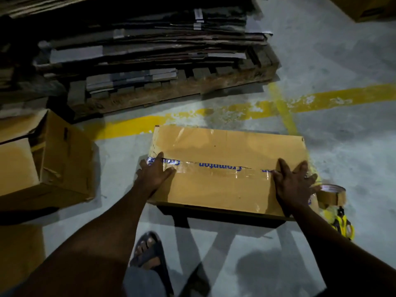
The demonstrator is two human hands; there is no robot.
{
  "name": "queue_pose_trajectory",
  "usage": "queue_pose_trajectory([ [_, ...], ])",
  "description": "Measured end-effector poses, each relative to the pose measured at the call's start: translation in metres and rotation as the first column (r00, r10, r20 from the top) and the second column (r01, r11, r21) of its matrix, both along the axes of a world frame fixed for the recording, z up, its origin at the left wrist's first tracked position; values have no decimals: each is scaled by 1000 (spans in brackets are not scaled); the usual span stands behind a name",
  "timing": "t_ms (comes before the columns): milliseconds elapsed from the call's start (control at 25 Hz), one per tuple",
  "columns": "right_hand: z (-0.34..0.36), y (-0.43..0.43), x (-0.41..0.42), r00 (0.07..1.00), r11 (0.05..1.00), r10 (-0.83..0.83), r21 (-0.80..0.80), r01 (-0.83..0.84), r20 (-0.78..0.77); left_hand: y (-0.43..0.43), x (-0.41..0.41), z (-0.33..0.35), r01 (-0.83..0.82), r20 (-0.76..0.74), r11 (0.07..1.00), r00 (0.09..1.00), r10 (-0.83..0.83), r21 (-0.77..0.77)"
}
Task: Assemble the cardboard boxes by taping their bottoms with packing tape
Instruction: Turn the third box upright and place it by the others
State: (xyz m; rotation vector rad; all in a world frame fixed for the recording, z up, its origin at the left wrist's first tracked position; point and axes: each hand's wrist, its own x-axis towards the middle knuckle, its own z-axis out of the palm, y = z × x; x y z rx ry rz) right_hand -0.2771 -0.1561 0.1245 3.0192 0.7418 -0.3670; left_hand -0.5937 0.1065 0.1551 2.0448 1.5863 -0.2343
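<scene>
A brown cardboard box lies bottom-up on the floor in front of me, its two flaps meeting along a seam. Clear tape with blue lettering runs along that seam. My left hand presses flat on the left end of the tape, fingers spread. My right hand presses flat on the right end, fingers spread too. A roll of brown packing tape sits at the box's right edge, just beyond my right fingers. Below it lies a yellow and black tool, partly hidden.
Another cardboard box lies on its side at the left. A wooden pallet stacked with flattened cartons stands behind. Yellow lines mark the grey floor. My sandalled foot is below the box. One more box is at the top right.
</scene>
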Motion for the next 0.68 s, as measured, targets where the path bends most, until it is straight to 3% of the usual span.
queue_pose_trajectory([
  [80,3,6,8,995,994,-101,30,102,-28,11,2,-5,-17,51,998,999,20,-61],
  [240,5,19,17,968,968,-237,65,243,-87,25,8,-6,-98,132,995,986,102,-35],
  [480,0,42,-25,963,948,-246,181,263,-110,43,-24,13,-74,-2,996,997,75,41],
  [680,47,74,-56,965,922,-250,284,262,-75,65,-63,77,-47,15,990,999,46,131],
])
